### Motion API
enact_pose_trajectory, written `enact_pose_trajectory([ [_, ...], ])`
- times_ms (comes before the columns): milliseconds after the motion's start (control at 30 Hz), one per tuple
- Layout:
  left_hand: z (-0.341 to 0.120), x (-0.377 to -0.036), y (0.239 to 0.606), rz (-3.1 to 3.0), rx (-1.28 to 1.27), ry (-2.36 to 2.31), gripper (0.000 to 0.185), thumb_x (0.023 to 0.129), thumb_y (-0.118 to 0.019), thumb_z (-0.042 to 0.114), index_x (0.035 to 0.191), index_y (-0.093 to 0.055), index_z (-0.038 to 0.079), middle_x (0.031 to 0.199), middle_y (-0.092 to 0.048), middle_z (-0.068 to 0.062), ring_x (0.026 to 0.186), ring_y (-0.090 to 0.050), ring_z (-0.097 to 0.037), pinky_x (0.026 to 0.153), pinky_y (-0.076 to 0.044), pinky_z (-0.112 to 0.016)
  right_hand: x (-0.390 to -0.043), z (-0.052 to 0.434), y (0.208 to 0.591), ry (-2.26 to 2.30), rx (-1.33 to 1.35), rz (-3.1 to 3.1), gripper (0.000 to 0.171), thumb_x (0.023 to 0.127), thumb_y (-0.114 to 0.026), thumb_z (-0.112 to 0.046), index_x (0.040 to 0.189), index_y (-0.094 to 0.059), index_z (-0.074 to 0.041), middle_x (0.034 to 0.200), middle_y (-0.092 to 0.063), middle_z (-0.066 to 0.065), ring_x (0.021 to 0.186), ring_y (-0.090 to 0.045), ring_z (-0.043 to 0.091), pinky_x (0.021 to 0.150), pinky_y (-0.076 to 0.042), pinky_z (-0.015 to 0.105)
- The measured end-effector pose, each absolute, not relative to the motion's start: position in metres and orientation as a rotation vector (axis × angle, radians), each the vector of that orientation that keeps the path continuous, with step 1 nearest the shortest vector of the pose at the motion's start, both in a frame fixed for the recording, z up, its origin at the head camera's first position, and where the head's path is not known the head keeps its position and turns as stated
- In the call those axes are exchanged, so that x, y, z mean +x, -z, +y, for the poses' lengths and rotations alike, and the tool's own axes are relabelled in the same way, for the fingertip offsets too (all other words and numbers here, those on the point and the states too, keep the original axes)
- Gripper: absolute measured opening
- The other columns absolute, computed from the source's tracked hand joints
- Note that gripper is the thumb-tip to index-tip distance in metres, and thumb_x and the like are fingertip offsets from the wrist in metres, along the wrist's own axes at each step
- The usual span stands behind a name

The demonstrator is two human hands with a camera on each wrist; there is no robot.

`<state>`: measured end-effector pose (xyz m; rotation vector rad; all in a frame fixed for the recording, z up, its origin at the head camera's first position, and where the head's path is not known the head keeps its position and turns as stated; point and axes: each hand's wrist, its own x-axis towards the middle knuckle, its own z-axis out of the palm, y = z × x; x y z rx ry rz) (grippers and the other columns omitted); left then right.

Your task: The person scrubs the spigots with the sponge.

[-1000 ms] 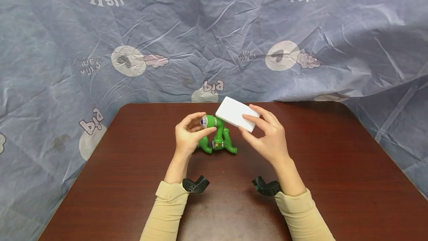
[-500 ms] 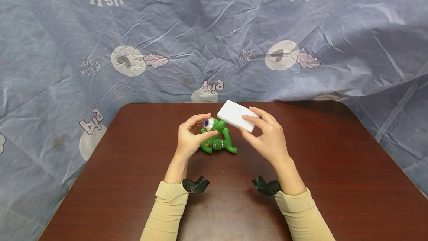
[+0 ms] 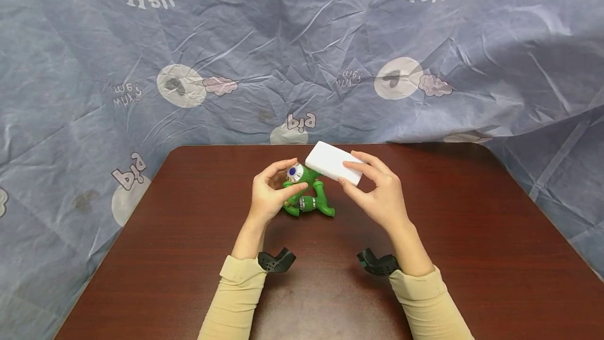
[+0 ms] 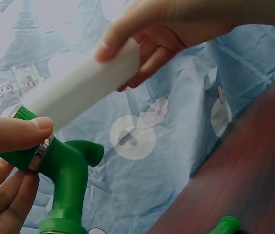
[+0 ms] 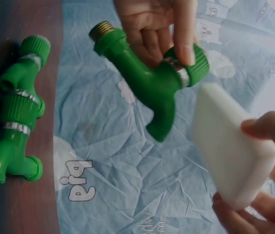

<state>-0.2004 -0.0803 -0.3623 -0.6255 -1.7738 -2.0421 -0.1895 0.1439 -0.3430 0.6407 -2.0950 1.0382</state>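
Observation:
My left hand holds a green plastic tap off the table, pinching its ribbed end between thumb and fingers. In the left wrist view the thumb lies over the tap's silver ring. My right hand grips a white sponge block, whose left end rests against the top of the tap. In the right wrist view the sponge sits just right of the tap's spout. A second green tap lies on the table below the hands.
The second tap lies flat with two silver rings. A crumpled blue printed cloth hangs behind the dark brown table and falls around its edges. Black wrist mounts sit at both cuffs.
My left hand has turned the held tap, so its ringed end sits a little further right and tilted. The sponge has sunk slightly onto it. The tap on the table has not moved.

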Motion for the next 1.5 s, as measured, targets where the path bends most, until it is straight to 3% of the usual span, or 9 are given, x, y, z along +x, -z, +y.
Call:
enact_pose_trajectory([
  [100,-0.079,-0.194,0.355,-1.773,-0.641,2.018,0.050,0.064,-0.073,-0.023,0.111,-0.056,-0.020,0.102,-0.063,-0.028,0.083,-0.062,-0.008,0.077,-0.051,-0.028,-0.189,0.144,0.342,-1.052,0.666,-2.101,0.027,0.071,-0.079,-0.011,0.097,-0.074,-0.008,0.113,-0.064,0.007,0.104,-0.060,0.023,0.086,-0.045,0.025],
  [233,-0.079,-0.191,0.351,-1.784,-0.589,2.011,0.052,0.063,-0.074,-0.022,0.112,-0.057,-0.017,0.101,-0.064,-0.024,0.084,-0.060,-0.008,0.075,-0.050,-0.024,-0.190,0.144,0.343,-1.025,0.636,-2.105,0.027,0.071,-0.079,-0.012,0.097,-0.074,-0.008,0.112,-0.065,0.008,0.103,-0.060,0.023,0.084,-0.046,0.027],
  [367,-0.078,-0.191,0.351,-1.794,-0.542,2.018,0.049,0.062,-0.075,-0.020,0.108,-0.058,-0.016,0.103,-0.063,-0.025,0.086,-0.060,-0.010,0.075,-0.050,-0.023,-0.190,0.144,0.343,-1.074,0.653,-2.057,0.028,0.071,-0.079,-0.009,0.098,-0.074,-0.008,0.113,-0.065,0.008,0.103,-0.061,0.024,0.086,-0.044,0.023],
  [400,-0.078,-0.191,0.350,-1.793,-0.544,2.016,0.048,0.062,-0.075,-0.020,0.107,-0.058,-0.016,0.102,-0.063,-0.027,0.085,-0.060,-0.010,0.075,-0.052,-0.028,-0.190,0.143,0.343,-1.086,0.670,-2.054,0.028,0.071,-0.079,-0.008,0.098,-0.074,-0.008,0.113,-0.065,0.008,0.103,-0.061,0.024,0.086,-0.044,0.022],
  [600,-0.077,-0.192,0.352,-1.750,-0.568,2.021,0.047,0.061,-0.074,-0.023,0.105,-0.060,-0.017,0.101,-0.064,-0.028,0.083,-0.063,-0.012,0.074,-0.053,-0.033,-0.190,0.144,0.342,-1.069,0.644,-2.070,0.026,0.071,-0.079,-0.009,0.097,-0.074,-0.008,0.112,-0.065,0.007,0.102,-0.061,0.023,0.086,-0.044,0.022],
  [767,-0.077,-0.192,0.352,-1.740,-0.622,2.011,0.047,0.061,-0.072,-0.026,0.106,-0.059,-0.019,0.101,-0.063,-0.029,0.085,-0.064,-0.011,0.074,-0.053,-0.031,-0.190,0.143,0.342,-1.089,0.722,-1.987,0.030,0.068,-0.079,-0.003,0.097,-0.074,-0.007,0.113,-0.064,0.010,0.102,-0.061,0.026,0.086,-0.042,0.018],
  [1067,-0.075,-0.190,0.350,-1.832,-0.634,1.932,0.043,0.064,-0.074,-0.020,0.106,-0.062,-0.017,0.094,-0.064,-0.032,0.082,-0.063,-0.020,0.071,-0.052,-0.023,-0.189,0.138,0.343,-1.047,0.912,-2.012,0.032,0.067,-0.080,-0.006,0.098,-0.073,-0.008,0.118,-0.061,0.010,0.109,-0.056,0.026,0.091,-0.044,0.027],
  [1267,-0.076,-0.189,0.349,-1.883,-0.588,1.895,0.046,0.062,-0.078,-0.017,0.106,-0.064,-0.014,0.099,-0.065,-0.028,0.082,-0.063,-0.016,0.070,-0.051,-0.026,-0.190,0.140,0.343,-0.976,0.739,-1.946,0.031,0.066,-0.080,-0.005,0.096,-0.074,-0.007,0.115,-0.063,0.010,0.104,-0.059,0.026,0.086,-0.045,0.028],
  [1500,-0.076,-0.189,0.350,-1.889,-0.612,1.896,0.044,0.064,-0.076,-0.017,0.105,-0.063,-0.014,0.093,-0.066,-0.029,0.079,-0.062,-0.010,0.069,-0.050,-0.029,-0.188,0.136,0.342,-1.015,0.902,-1.996,0.031,0.068,-0.080,-0.009,0.099,-0.073,-0.008,0.119,-0.061,0.009,0.108,-0.057,0.025,0.090,-0.045,0.029],
])
